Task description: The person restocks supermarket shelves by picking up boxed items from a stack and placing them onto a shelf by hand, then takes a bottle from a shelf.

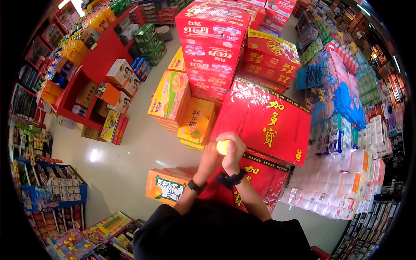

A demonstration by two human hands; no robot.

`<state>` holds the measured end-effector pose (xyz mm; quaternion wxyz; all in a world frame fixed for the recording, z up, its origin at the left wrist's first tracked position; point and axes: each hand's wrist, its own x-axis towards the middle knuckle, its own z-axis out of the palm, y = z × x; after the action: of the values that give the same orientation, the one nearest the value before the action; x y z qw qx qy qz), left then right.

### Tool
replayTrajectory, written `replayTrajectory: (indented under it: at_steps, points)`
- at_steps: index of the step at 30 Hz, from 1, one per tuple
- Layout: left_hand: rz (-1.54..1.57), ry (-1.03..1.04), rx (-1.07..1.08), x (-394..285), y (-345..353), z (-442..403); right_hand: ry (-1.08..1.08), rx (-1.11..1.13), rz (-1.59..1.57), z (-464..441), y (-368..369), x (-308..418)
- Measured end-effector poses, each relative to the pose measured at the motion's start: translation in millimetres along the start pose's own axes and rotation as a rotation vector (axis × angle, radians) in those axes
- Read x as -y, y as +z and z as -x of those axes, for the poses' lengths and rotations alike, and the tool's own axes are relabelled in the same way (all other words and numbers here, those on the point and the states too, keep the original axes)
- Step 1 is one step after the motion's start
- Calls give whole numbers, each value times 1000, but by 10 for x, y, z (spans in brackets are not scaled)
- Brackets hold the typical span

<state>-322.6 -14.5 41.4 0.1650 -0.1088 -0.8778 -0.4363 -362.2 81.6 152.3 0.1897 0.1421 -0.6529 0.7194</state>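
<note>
A small yellow round-topped object [223,147], which looks like a capped bottle or tube seen from above, is held between my two hands. My right hand [234,149] is wrapped round its right side. My left hand [209,157] is closed against its left side, with most of its fingers hidden. Both wrists wear dark bands. Just beyond and below the hands lies a large red carton [260,121] with yellow lettering, and a second red carton [260,177] sits nearer to me.
Tall stacked red and white boxes [210,52] rise ahead. Yellow cartons [171,97] stand left of them, and an orange box [167,186] is by my left arm. Wrapped paper rolls [325,190] are piled at right. A red shelf unit [93,73] carries bottles at left.
</note>
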Motion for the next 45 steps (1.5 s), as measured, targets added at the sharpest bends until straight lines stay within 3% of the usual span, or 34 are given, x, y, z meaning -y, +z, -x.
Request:
replayTrajectory:
  at_steps: [4, 7, 15, 18, 21, 22, 25, 28, 31, 33, 37, 38, 39, 42, 44, 45]
  points:
    - [-34, 52, 24, 52, -13, -44, -34, 18, 22, -9, -2, -18]
    - [18, -36, 3, 107, 56, 37, -44, 31, 62, -27, 14, -7]
    - [-139, 177, 2, 136, 15, -19, -32, -4, 44, -10, 14, 5]
    - [-121, 75, 50, 246, 61, 60, -77, -1, 26, 24, 4, 5]
    - [-74, 111, 35, 328, 122, 62, -81, 19, 4, 83, -52, -27]
    - [-137, 91, 83, 354, 131, 74, -190, 49, 82, 71, -74, -3]
    - [-78, 57, 43, 513, 277, 54, -51, 59, 15, 64, -89, -57]
    - [-114, 145, 12, 653, 351, 73, -83, 91, 77, 89, -90, 7]
    - [4, 67, 47, 473, 198, 114, -190, 119, 185, 139, -104, -22]
    - [95, 69, 12, 497, 199, 107, -96, 220, 281, 99, -156, -65]
    - [244, -8, 45, 295, 84, 150, 24, 58, 222, 233, -262, 110]
    - [263, 4, 36, 278, 62, 133, 18, 103, 233, 311, -381, 239]
    - [283, 12, 33, 312, 74, 121, -40, 19, 327, 462, -480, 300]
    - [256, 37, 33, 424, 139, 165, 127, -47, 167, 1142, -959, 508]
    - [246, -77, 215, 479, 92, 148, 211, -16, 214, 1718, -1402, 641]
    - [448, -48, 161, 491, 124, 171, 251, 4, 233, 1978, -1620, 732]
